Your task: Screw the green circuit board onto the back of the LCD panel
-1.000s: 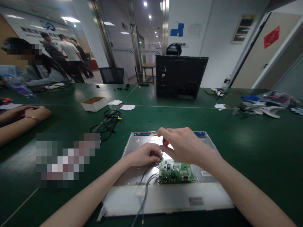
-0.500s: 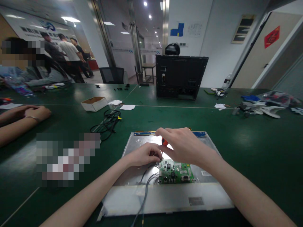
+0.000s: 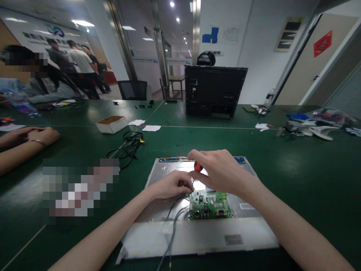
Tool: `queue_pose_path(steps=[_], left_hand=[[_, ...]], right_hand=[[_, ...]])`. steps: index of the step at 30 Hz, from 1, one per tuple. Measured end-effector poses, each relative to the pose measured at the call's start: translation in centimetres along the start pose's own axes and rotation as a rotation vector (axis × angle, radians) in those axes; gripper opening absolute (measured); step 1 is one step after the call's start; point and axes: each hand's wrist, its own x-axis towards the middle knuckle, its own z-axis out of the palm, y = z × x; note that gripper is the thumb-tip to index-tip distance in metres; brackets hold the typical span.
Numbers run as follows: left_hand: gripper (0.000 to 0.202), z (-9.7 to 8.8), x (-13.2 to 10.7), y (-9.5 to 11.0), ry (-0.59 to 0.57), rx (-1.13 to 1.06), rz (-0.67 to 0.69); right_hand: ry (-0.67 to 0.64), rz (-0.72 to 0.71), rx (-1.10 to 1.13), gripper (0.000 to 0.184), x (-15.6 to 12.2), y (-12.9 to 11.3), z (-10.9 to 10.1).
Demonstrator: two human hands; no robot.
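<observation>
A silver metal display panel [image 3: 197, 237] lies flat on the green table in front of me. A small green circuit board [image 3: 209, 205] sits on it, with grey cables [image 3: 172, 226] running off toward me. My right hand [image 3: 220, 171] is closed around a screwdriver with a red handle [image 3: 198, 166], its tip pointing down at the board's upper left corner. My left hand [image 3: 170, 185] is pinched close to that same corner, fingers together beside the screwdriver tip; what it holds is hidden.
A black monitor housing [image 3: 216, 92] stands upright at the back. A coil of black cable [image 3: 126, 146] and a small cardboard box [image 3: 111, 124] lie to the left. Another person's forearms [image 3: 25, 143] rest on the left. Loose parts and bags [image 3: 318, 124] lie far right.
My right hand with the screwdriver has lifted slightly and turned a little. My left hand stays at the board's corner.
</observation>
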Motion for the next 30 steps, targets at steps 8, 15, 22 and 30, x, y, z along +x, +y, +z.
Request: queue_pose_path(steps=[8,15,22,30], left_hand=[[0.007,-0.07,0.01,0.00,0.004,-0.012,0.027],[0.006,-0.05,-0.06,0.18,0.014,-0.013,-0.010],[0.006,-0.09,-0.06,0.11,-0.005,0.032,0.007],[0.005,-0.04,0.00,0.17,-0.007,0.042,0.028]], right_hand=[[-0.003,-0.002,0.006,0.022,-0.08,0.13,-0.16],[-0.020,-0.012,0.018,0.021,-0.07,0.12,-0.13],[-0.034,-0.021,0.022,0.018,-0.06,0.02,-0.07],[-0.044,-0.012,0.013,0.018,-0.01,0.10,-0.08]])
